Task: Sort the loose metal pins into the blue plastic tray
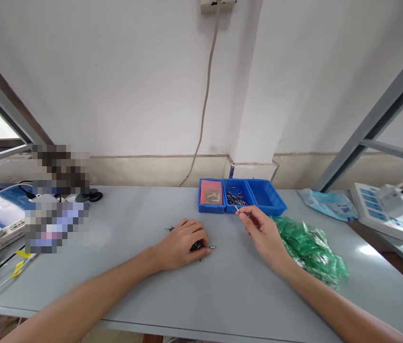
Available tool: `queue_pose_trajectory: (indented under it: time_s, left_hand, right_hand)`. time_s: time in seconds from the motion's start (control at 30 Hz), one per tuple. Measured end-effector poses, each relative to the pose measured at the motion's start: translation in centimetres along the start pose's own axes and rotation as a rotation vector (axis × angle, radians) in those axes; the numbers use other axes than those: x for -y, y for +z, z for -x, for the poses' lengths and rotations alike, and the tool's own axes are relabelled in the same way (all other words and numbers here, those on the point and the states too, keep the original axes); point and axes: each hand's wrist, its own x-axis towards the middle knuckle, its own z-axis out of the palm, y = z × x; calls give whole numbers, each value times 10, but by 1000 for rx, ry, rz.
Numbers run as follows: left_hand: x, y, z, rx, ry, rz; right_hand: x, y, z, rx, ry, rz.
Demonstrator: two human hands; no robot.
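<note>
My left hand (183, 244) rests on the grey table, its fingers curled round a cluster of small dark metal parts (196, 246). One metal piece (212, 247) sticks out past the thumb, and another (169, 228) lies behind the hand. Over the table, just in front of the blue trays, my right hand (260, 233) pinches a thin metal piece (236, 208) between thumb and fingertips. The middle blue tray (227, 208) holds many similar metal parts. In the left blue tray (211, 208) lie a pink sheet and a small bag.
A third blue tray (267, 196) adjoins on the right. Crumpled green plastic bags (308, 250) lie beside my right forearm. Farther right are a light blue packet (330, 204) and a white device (380, 212). Power strips (8, 233) and cables occupy the far left.
</note>
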Motion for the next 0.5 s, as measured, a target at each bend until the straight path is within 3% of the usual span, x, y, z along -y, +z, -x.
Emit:
queue_pose_trajectory:
  time_s: [0.5]
  left_hand:
    - [-1, -1, 0, 6, 0, 15]
  right_hand:
    - [2, 0, 0, -5, -18, 50]
